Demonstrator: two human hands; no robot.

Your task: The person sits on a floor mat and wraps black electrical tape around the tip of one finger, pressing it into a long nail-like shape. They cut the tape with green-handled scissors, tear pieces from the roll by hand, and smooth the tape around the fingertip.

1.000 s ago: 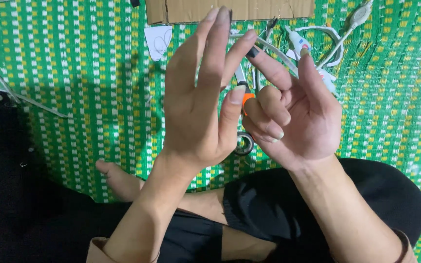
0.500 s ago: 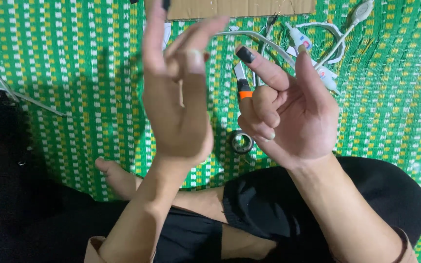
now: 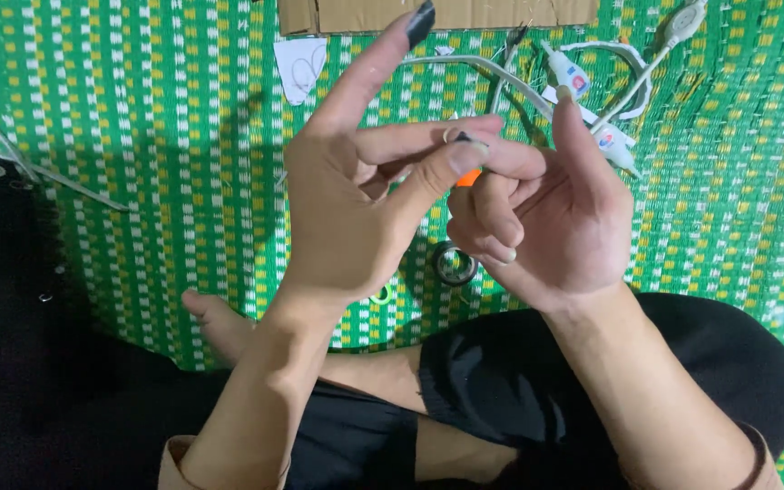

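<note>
Pinching a small orange-tipped piece [image 3: 470,175] between left hand [image 3: 365,213] thumb and fingers, right hand [image 3: 551,222] curled around it, above the green mat [image 3: 138,136]; next probably needing steady, fine fingertip alignment.

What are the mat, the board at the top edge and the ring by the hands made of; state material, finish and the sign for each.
Mat: seemingly woven plastic or reed, matte; green, white and yellow checks show a weave.
Board: likely cardboard, dull brown; its edge looks torn.
Ring: perhaps a tape roll or metal, dark and slightly glossy; too small to tell.
</note>
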